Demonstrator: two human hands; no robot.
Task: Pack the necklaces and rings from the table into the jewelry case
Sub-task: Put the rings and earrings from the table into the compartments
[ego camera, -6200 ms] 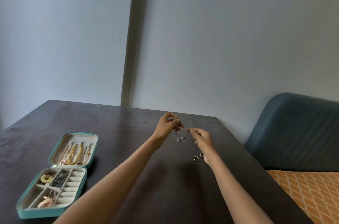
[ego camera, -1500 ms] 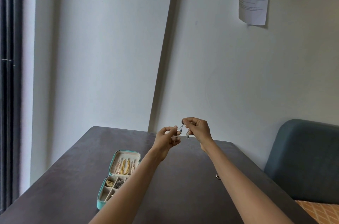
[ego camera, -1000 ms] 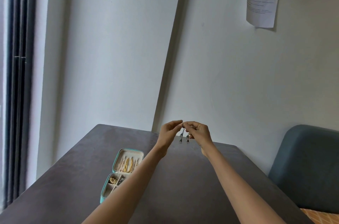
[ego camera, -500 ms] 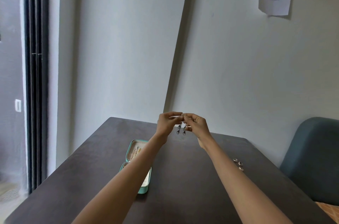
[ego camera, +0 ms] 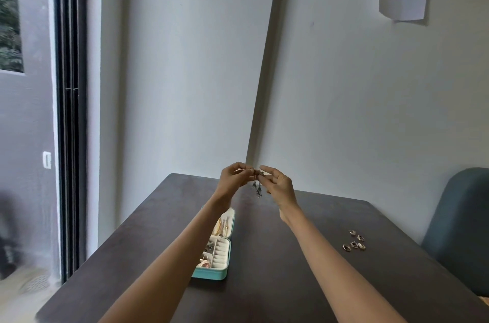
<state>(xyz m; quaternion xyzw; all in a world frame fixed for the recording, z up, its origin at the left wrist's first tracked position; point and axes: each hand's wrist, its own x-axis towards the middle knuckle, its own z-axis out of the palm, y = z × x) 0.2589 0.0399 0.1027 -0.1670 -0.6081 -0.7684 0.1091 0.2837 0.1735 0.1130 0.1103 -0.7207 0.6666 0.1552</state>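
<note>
the teal jewelry case (ego camera: pixel 211 273) lies open near the table's (ego camera: pixel 264 283) left edge, gold pieces in its lid. your left hand (ego camera: pixel 232 181) and right hand (ego camera: pixel 280 186) pinch a thin necklace (ego camera: pixel 257 187) with small dark pendants above the far edge. the rings (ego camera: pixel 354 242) lie by the right edge.

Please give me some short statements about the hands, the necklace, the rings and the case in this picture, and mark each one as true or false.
1. Both hands hold the necklace in the air. True.
2. The jewelry case is closed. False: it lies open.
3. The rings lie on the table beside the right forearm. True.
4. The left hand rests on the table. False: it is raised, pinching the necklace with the right hand.
</note>
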